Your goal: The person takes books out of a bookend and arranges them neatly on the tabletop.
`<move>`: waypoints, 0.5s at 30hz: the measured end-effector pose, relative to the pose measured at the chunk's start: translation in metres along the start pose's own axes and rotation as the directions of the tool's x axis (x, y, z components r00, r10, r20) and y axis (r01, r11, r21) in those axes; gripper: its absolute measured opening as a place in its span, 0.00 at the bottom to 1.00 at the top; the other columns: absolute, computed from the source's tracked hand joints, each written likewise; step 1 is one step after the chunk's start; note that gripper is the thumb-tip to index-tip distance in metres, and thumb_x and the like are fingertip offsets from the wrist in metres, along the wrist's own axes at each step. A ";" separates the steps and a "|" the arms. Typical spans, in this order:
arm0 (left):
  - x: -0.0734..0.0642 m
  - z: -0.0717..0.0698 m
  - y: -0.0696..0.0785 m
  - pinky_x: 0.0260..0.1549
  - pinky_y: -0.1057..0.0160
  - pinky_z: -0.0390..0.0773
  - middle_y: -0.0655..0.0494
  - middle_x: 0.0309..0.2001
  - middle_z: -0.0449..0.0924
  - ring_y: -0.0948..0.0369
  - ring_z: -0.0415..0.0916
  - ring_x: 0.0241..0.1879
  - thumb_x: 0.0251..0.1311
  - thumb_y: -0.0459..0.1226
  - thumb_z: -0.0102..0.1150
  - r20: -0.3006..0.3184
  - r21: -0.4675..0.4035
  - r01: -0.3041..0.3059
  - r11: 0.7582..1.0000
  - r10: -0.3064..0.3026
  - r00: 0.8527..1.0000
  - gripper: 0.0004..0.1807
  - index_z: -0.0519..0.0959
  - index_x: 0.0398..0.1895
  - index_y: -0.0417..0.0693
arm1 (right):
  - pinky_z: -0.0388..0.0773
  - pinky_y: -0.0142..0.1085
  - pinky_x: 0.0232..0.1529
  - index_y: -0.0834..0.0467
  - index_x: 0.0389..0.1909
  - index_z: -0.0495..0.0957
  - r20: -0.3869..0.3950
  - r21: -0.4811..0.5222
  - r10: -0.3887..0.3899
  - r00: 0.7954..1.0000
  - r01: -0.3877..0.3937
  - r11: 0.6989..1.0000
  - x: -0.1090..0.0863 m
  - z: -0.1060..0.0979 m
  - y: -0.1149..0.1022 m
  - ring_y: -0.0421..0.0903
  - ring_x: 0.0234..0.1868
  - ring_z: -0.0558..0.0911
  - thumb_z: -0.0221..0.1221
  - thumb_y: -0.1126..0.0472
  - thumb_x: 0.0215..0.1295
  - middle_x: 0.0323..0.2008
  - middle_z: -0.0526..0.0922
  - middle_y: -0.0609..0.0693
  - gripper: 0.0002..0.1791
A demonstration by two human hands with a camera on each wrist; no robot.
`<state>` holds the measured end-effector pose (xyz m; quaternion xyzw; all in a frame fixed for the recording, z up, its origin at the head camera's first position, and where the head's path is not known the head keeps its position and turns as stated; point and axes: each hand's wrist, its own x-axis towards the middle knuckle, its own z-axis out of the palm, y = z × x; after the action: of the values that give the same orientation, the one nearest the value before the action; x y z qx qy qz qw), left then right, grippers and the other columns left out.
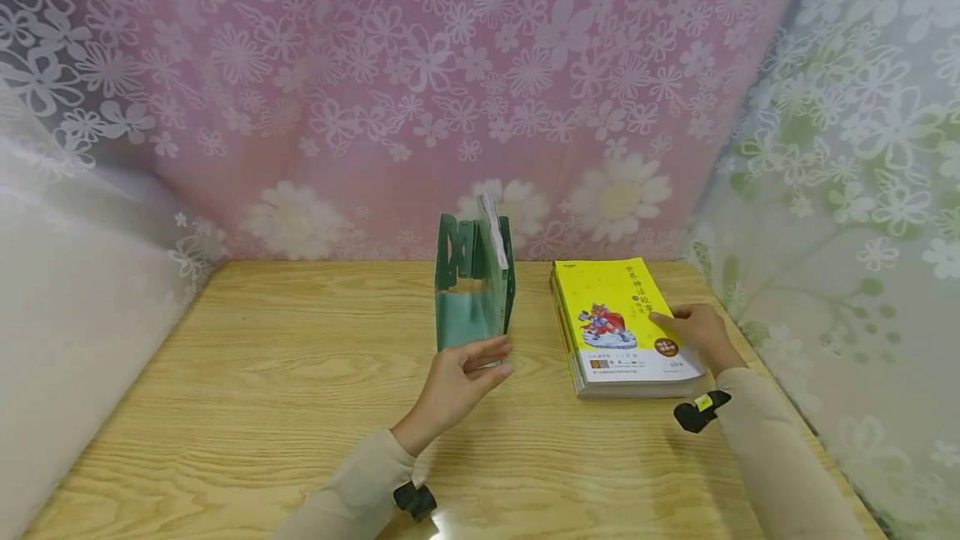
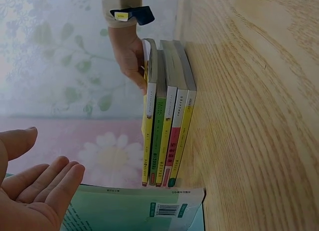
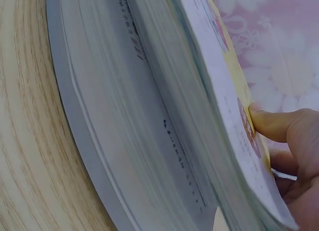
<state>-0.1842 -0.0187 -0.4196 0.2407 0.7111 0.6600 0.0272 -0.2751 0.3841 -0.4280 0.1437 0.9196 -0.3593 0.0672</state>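
Note:
A green metal bookend (image 1: 445, 269) stands in the middle of the table. Upright against its right side is a thin book with a pale green cover (image 2: 124, 206) and a barcode on its back. My left hand (image 1: 457, 382) hovers just in front of the bookend, fingers extended and thumb apart, holding nothing. To the right lies a stack of several books, topped by a yellow book (image 1: 611, 294) with a cartoon figure. My right hand (image 1: 701, 332) pinches the right edge of that yellow book, thumb on its cover and fingers curled at the side.
Beneath everything is a wood-grain table (image 1: 262, 373). A pink floral curtain (image 1: 420, 107) hangs along its back edge, and pale floral cloth (image 1: 847, 215) borders the right side. Below the yellow book, green, yellow and pink spines (image 2: 175, 141) show in the left wrist view.

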 end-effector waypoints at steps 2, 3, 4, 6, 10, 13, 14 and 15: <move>0.000 0.000 0.000 0.50 0.67 0.79 0.40 0.57 0.76 0.47 0.74 0.57 0.62 0.37 0.62 -0.002 -0.007 0.001 1.000 -0.001 1.000 0.25 0.73 0.62 0.40 | 0.72 0.50 0.53 0.72 0.64 0.65 -0.002 -0.009 0.003 1.000 -0.003 1.000 -0.001 0.000 0.000 0.59 0.51 0.71 0.55 0.35 0.63 0.59 0.70 0.70 0.46; 0.001 0.000 0.000 0.50 0.67 0.79 0.40 0.57 0.76 0.46 0.74 0.57 0.62 0.37 0.62 -0.004 -0.012 -0.002 1.000 0.002 1.000 0.25 0.73 0.62 0.39 | 0.72 0.50 0.52 0.73 0.63 0.66 -0.004 -0.017 0.005 1.000 -0.005 1.000 -0.002 0.000 -0.001 0.59 0.50 0.71 0.55 0.35 0.63 0.58 0.71 0.70 0.46; 0.001 -0.001 0.000 0.49 0.67 0.79 0.40 0.57 0.77 0.46 0.74 0.57 0.62 0.37 0.62 -0.007 -0.014 -0.002 1.000 0.002 1.000 0.25 0.73 0.62 0.39 | 0.72 0.50 0.52 0.73 0.62 0.67 -0.007 -0.025 0.005 1.000 -0.005 1.000 -0.003 0.000 -0.001 0.60 0.50 0.71 0.56 0.35 0.63 0.58 0.71 0.70 0.46; 0.001 -0.002 0.000 0.49 0.67 0.79 0.42 0.57 0.77 0.46 0.74 0.57 0.61 0.37 0.63 -0.016 -0.025 0.000 1.000 -0.001 1.000 0.26 0.72 0.62 0.37 | 0.72 0.52 0.51 0.74 0.61 0.68 -0.012 -0.042 0.002 1.000 -0.002 0.999 -0.005 -0.001 -0.002 0.61 0.51 0.71 0.56 0.35 0.63 0.58 0.71 0.71 0.45; 0.002 -0.004 0.002 0.49 0.66 0.80 0.44 0.56 0.78 0.47 0.75 0.57 0.61 0.36 0.63 -0.035 -0.044 0.004 0.999 -0.006 0.999 0.27 0.72 0.62 0.36 | 0.72 0.54 0.53 0.74 0.60 0.69 -0.015 -0.063 -0.006 1.000 0.005 0.998 -0.006 0.000 -0.003 0.64 0.53 0.71 0.55 0.35 0.63 0.58 0.70 0.72 0.45; 0.002 -0.006 0.004 0.49 0.66 0.79 0.42 0.57 0.77 0.46 0.74 0.58 0.61 0.36 0.63 -0.042 -0.053 0.001 0.999 -0.003 0.999 0.27 0.72 0.63 0.37 | 0.72 0.55 0.53 0.74 0.60 0.69 -0.014 -0.067 -0.018 1.000 0.017 0.998 -0.007 0.000 -0.002 0.65 0.54 0.71 0.54 0.35 0.64 0.58 0.71 0.72 0.45; 0.002 -0.006 0.004 0.49 0.67 0.79 0.41 0.57 0.77 0.46 0.74 0.58 0.61 0.36 0.63 -0.045 -0.050 0.000 0.999 -0.003 0.999 0.27 0.72 0.63 0.37 | 0.72 0.54 0.52 0.74 0.60 0.69 -0.013 -0.062 -0.024 1.000 0.023 0.998 -0.007 0.001 -0.002 0.65 0.54 0.71 0.54 0.35 0.64 0.58 0.70 0.72 0.44; 0.002 -0.006 0.005 0.50 0.66 0.79 0.41 0.57 0.77 0.47 0.74 0.58 0.61 0.36 0.63 -0.049 -0.046 0.001 0.999 -0.004 0.999 0.27 0.72 0.63 0.38 | 0.72 0.54 0.53 0.73 0.61 0.69 -0.014 -0.057 -0.029 0.999 0.028 0.998 -0.008 0.001 -0.002 0.64 0.55 0.71 0.54 0.35 0.64 0.59 0.71 0.72 0.44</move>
<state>-0.1870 -0.0237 -0.4137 0.2227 0.6967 0.6818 0.0159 -0.2682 0.3808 -0.4259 0.1313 0.9319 -0.3329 0.0593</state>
